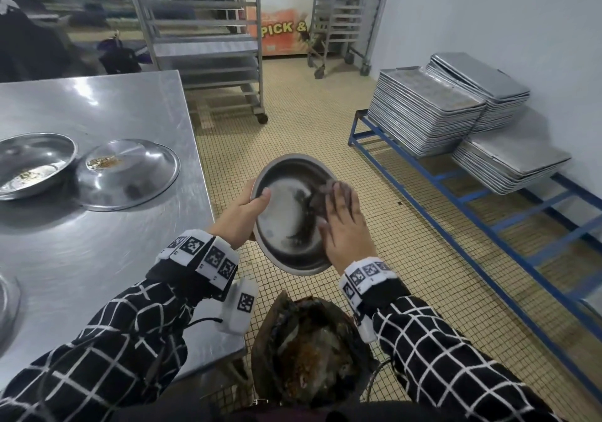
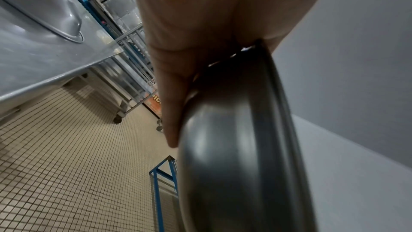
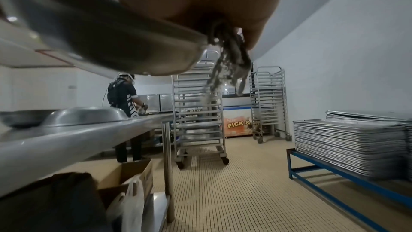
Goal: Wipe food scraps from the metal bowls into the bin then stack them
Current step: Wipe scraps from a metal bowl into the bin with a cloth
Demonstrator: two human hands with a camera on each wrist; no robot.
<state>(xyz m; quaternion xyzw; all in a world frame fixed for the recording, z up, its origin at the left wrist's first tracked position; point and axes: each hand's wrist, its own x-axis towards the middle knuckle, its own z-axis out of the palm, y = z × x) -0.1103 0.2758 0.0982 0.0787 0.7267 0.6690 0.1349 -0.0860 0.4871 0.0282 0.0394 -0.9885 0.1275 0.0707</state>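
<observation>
A metal bowl (image 1: 286,219) is tilted over the dark bin (image 1: 309,350), which holds brown waste. My left hand (image 1: 242,213) grips its left rim, thumb inside and fingers behind, as the left wrist view shows on the bowl (image 2: 234,147). My right hand (image 1: 342,222) lies flat inside the bowl and presses a dark cloth (image 1: 312,201) against the wall. In the right wrist view the cloth (image 3: 227,70) hangs below the bowl's rim (image 3: 100,41). On the steel table (image 1: 97,258) sit a bowl with scraps (image 1: 32,164) and an upturned bowl (image 1: 130,177) with scraps on top.
Stacks of metal trays (image 1: 439,112) rest on a blue rack (image 1: 488,213) along the right wall. Wheeled tray trolleys (image 1: 202,30) stand behind the table. A person (image 3: 122,94) works at the far end. A cardboard box (image 3: 125,174) sits under the table.
</observation>
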